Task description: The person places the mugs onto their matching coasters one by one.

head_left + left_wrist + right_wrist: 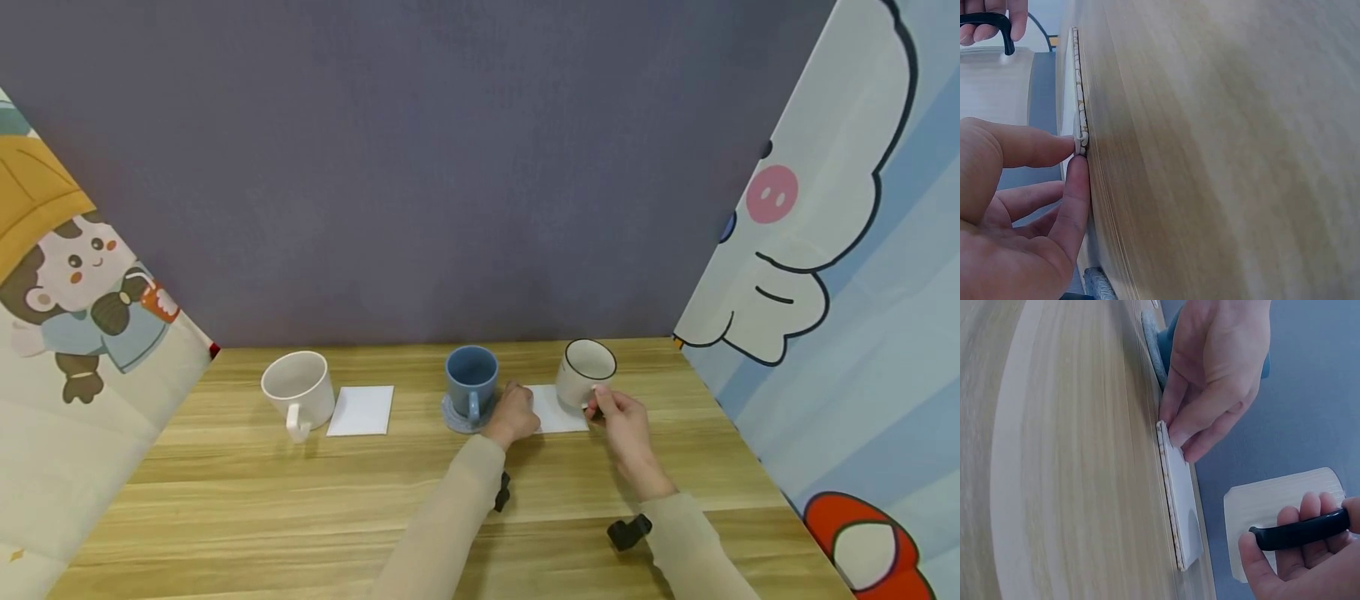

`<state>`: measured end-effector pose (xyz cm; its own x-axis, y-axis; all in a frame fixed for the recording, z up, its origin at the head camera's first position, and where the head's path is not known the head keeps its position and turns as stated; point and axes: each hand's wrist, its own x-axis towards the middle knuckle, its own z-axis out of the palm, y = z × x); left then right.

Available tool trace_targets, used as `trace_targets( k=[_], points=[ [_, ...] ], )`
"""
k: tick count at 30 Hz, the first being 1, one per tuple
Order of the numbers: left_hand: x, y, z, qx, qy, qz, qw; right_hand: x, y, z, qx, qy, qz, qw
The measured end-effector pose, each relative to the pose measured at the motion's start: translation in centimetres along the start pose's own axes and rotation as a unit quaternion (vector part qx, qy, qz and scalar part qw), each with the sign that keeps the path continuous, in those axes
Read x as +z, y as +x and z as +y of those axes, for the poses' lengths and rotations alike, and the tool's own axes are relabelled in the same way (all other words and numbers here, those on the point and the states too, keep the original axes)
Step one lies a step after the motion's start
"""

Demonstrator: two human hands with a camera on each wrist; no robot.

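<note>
In the head view my left hand (513, 414) is at the near left corner of a white square coaster (553, 414). Thumb and finger pinch that corner in the left wrist view, where the coaster (1071, 81) shows edge-on, low over the wood. My right hand (624, 423) grips the black handle (1300, 531) of a white mug (573, 385) with a dark rim. The mug (1279, 490) hangs above the coaster (1182, 494), with a gap between them in the right wrist view. Just left of my left hand, a blue mug (471, 385) stands on a round grey-blue coaster (453, 419).
Farther left on the wooden table (300, 508) stands a plain white mug (300, 387), beside another white square coaster (362, 410). A dark grey panel (450, 167) rises at the table's back edge. Printed cloths hang at left (75, 417) and right (862, 400).
</note>
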<state>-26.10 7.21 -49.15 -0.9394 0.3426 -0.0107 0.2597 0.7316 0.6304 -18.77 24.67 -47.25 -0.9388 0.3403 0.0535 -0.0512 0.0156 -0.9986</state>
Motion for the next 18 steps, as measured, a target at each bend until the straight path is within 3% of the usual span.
trace_targets(
  k=[18],
  points=[
    [-0.1, -0.1, 0.2, -0.004, 0.013, -0.004, 0.9999, 1.3, -0.4, -0.3, 0.009, -0.009, -0.011, 1.000]
  ],
)
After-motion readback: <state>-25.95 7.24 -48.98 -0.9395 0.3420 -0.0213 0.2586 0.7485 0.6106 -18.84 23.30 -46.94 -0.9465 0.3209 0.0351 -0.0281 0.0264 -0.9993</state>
